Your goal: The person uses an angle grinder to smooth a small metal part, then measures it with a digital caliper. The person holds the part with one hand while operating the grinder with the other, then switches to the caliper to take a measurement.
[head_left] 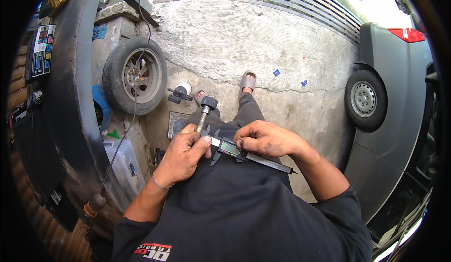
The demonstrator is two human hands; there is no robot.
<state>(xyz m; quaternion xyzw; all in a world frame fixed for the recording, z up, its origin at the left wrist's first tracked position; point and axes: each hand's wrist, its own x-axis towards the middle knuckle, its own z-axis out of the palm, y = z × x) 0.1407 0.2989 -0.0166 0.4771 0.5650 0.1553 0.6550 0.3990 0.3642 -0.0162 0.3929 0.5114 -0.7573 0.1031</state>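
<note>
My left hand [181,156] is closed around a metal shaft [202,121] that has a dark, round, knob-like head [209,103] with a short stub on top. The same hand's thumb presses near the jaw end of a digital caliper [256,158]. My right hand [270,139] is closed on the caliper's body, its fingertips beside the small grey display. The caliper slants across my lap, beam end down to the right. Its jaws stand next to the shaft's lower part; I cannot tell whether they touch it.
A loose wheel [136,75] leans at the left, by a dark metal bench [70,97] with a hanging cable. A dark clamp-like tool [180,94] sits near my feet. A clear plastic bin [123,161] stands under the bench. At the right is a parked grey vehicle [383,154].
</note>
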